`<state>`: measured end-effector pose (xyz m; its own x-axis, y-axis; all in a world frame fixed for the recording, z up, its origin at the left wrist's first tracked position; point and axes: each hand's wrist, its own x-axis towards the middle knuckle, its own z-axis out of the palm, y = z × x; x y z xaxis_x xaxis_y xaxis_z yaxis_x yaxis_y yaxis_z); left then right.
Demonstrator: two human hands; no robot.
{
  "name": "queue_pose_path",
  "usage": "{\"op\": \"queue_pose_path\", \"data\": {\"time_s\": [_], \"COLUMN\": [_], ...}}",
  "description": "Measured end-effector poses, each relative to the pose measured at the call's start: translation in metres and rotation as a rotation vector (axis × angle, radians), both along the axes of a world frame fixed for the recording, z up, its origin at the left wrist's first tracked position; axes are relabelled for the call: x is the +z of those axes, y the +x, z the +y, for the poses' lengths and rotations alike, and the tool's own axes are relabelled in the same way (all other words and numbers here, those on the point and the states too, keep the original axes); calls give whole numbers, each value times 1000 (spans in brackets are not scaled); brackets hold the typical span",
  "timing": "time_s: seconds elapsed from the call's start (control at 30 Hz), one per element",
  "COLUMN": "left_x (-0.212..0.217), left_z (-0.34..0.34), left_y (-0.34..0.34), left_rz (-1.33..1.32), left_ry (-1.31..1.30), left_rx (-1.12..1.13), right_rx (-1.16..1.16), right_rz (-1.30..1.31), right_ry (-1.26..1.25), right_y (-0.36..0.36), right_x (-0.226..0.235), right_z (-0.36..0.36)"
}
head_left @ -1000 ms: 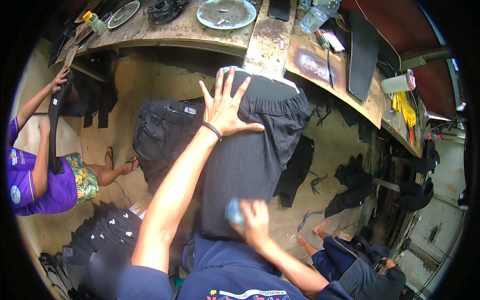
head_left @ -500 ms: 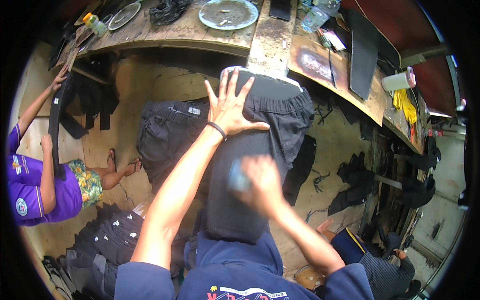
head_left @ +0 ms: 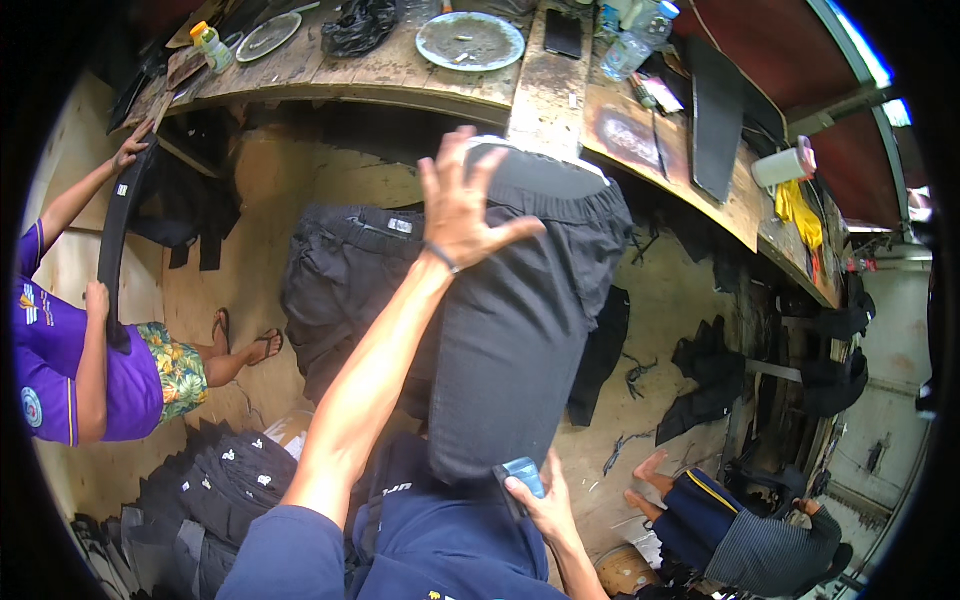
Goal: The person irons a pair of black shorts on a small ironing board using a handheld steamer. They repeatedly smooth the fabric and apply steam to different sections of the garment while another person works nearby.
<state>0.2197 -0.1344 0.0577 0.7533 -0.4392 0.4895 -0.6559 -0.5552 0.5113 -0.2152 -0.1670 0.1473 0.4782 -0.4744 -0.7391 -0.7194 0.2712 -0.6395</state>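
Black trousers (head_left: pixel 520 310) with an elastic waistband are drawn over a long dark board (head_left: pixel 540 172) that extends from the bench toward me. My left hand (head_left: pixel 465 215) is at the waistband end, its fingers spread and slightly blurred; whether it presses on the cloth I cannot tell. Low by the near end of the board, my right hand (head_left: pixel 545 508) grips a small blue block-shaped tool (head_left: pixel 524 477) with a dark edge. The tool's exact kind is unclear. The other part of the trousers (head_left: pixel 345 270) hangs to the left, with a white label inside the waistband.
The wooden bench (head_left: pixel 430 97) holds a round dish (head_left: pixel 470 42), a water bottle (head_left: pixel 640 42), a phone (head_left: pixel 564 34) and a white cup (head_left: pixel 783 165). A person in purple (head_left: pixel 100 370) holds a dark strip at left. Another person (head_left: pixel 770 545) sits lower right. Dark garments (head_left: pixel 235 480) lie piled lower left.
My right hand has moved from the middle of the trouser leg down toward me with the blue tool. My left hand's fingers have lifted somewhat near the waistband.
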Motion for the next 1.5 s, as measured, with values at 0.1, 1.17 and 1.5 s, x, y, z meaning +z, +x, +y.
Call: {"op": "queue_pose_path", "data": {"time_s": [0.1,1.17,1.5], "left_x": [-17,80,-131], "left_z": [36,-62,167], "left_y": [-49,-216,-7], "left_rz": [497,91,103], "left_ry": [-462,-189,944], "left_rx": [153,-249,86], "right_rx": [158,-421,-158], "right_rz": [131,-137,268], "right_ry": [46,-313,-259], "right_y": [-10,-117,-196], "right_x": [-7,-183,-199], "right_z": [-2,-247,-55]}}
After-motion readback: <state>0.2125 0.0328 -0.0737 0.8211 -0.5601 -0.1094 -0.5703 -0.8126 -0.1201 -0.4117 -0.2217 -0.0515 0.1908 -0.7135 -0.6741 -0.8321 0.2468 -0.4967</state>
